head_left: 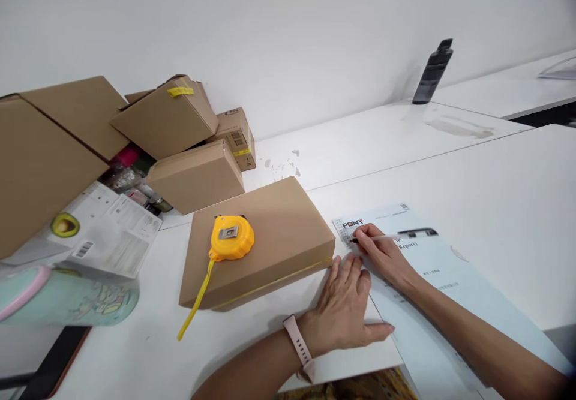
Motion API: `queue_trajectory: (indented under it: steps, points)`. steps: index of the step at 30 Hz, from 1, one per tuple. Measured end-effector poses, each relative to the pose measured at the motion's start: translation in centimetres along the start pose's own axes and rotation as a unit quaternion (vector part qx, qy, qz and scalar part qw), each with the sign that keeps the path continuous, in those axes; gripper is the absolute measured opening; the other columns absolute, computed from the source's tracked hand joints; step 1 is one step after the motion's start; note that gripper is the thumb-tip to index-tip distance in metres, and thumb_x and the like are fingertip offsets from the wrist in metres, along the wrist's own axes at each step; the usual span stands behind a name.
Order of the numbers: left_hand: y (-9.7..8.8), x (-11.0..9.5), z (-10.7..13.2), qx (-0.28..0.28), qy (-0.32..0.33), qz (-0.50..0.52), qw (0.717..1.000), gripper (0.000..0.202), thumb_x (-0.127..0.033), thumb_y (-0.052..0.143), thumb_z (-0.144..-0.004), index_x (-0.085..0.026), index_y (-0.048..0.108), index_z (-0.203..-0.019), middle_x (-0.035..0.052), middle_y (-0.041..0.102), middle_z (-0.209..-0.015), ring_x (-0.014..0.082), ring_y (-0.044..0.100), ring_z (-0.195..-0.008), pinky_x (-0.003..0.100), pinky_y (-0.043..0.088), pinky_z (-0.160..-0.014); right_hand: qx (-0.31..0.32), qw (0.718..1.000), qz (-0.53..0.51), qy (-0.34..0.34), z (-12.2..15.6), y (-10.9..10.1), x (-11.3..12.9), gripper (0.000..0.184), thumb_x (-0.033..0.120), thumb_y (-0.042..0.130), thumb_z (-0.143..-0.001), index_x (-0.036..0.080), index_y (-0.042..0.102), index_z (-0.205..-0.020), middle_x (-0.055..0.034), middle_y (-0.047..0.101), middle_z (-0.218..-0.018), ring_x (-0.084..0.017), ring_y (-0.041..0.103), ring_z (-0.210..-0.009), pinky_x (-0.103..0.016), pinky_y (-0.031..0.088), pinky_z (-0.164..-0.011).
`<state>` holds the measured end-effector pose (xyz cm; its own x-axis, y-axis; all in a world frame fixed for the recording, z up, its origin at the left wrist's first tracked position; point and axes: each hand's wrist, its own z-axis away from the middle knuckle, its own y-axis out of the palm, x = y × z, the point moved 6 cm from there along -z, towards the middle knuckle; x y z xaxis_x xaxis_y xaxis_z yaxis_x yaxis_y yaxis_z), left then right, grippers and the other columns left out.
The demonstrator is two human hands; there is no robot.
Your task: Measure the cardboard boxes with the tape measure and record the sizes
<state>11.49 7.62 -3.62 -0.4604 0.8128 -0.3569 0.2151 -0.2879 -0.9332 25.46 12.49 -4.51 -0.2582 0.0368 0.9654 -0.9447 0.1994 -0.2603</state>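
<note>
My right hand (382, 259) is closed around a black-and-clear pen (416, 232), its tip at the upper left of a pale blue printed report (432, 304) marked PONY, over some small handwriting. Flat on the table at the report's left edge lies my left hand (344, 307), fingers stretched out and thumb on the report. A pinkish watch strap (296, 339) circles that wrist. Just left of my left fingertips is a closed cardboard box (279, 220). On its top rests a yellow tape measure (234, 241), its yellow wrist strap hanging over the front edge.
Several cardboard boxes (166, 118) are stacked at the back left. A white carton (112, 226) with an avocado picture and a mint-green bottle (99, 298) lie at the left. Near the wall stands a dark bottle (432, 73). Patterned fabric (355, 386) shows below the table edge.
</note>
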Motion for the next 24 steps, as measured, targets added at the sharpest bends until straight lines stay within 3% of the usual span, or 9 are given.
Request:
queue_trajectory:
  steps: [4, 8, 12, 17, 24]
  points:
    - [-0.1, 0.1, -0.1, -0.002, 0.003, -0.001, 1.0, 0.087, -0.068, 0.052, -0.091, -0.004, 0.036, -0.147, 0.0242, 0.029, -0.162, 0.0337, 0.014, -0.155, 0.05, 0.013, -0.127, 0.033, 0.999, -0.028, -0.018, -0.3, 0.4, -0.4, 0.037, 0.057, 0.063, -0.089, 0.023, 0.06, -0.103, -0.0028, 0.064, -0.083, -0.018, 0.057, -0.071, -0.032, 0.048, -0.064]
    - [-0.3, 0.1, 0.0, 0.004, 0.007, -0.004, 1.0, 0.089, -0.068, 0.049, -0.092, -0.003, 0.032, -0.15, 0.0236, 0.027, -0.163, 0.034, 0.014, -0.155, 0.049, 0.011, -0.127, 0.012, 0.999, 0.035, -0.009, -0.4, 0.1, -0.7, 0.028, 0.05, 0.057, -0.093, 0.023, 0.057, -0.087, 0.0006, 0.058, -0.072, -0.015, 0.053, -0.061, -0.03, 0.044, -0.057]
    - [-0.4, 0.2, 0.0, 0.008, 0.005, -0.002, 1.0, 0.09, -0.069, 0.048, -0.093, -0.002, 0.03, -0.152, 0.0236, 0.025, -0.164, 0.0342, 0.012, -0.155, 0.049, 0.011, -0.127, 0.015, 0.998, 0.059, -0.023, -0.1, 0.0, -0.9, 0.021, 0.044, 0.057, -0.094, 0.024, 0.058, -0.094, 0.0002, 0.061, -0.079, -0.015, 0.054, -0.064, -0.029, 0.045, -0.058]
    - [-0.3, 0.2, -0.1, 0.013, 0.009, -0.015, 1.0, 0.089, -0.069, 0.046, -0.093, 0.0, 0.033, -0.149, 0.0258, 0.027, -0.162, 0.0335, 0.013, -0.155, 0.048, 0.009, -0.127, -0.013, 1.0, 0.009, -0.017, 0.0, -0.2, -1.6, 0.031, 0.053, 0.062, -0.09, 0.023, 0.055, -0.087, 0.0019, 0.056, -0.07, -0.014, 0.051, -0.06, -0.028, 0.044, -0.056]
    - [-0.2, 0.1, 0.0, 0.015, 0.008, -0.012, 1.0, 0.092, -0.07, 0.044, -0.093, 0.0, 0.03, -0.151, 0.0253, 0.025, -0.163, 0.0348, 0.013, -0.155, 0.05, 0.014, -0.126, -0.014, 0.998, 0.057, -0.03, 0.1, -0.1, -0.2, 0.035, 0.053, 0.059, -0.09, 0.024, 0.048, -0.074, 0.0038, 0.046, -0.06, -0.013, 0.041, -0.053, -0.028, 0.036, -0.049]
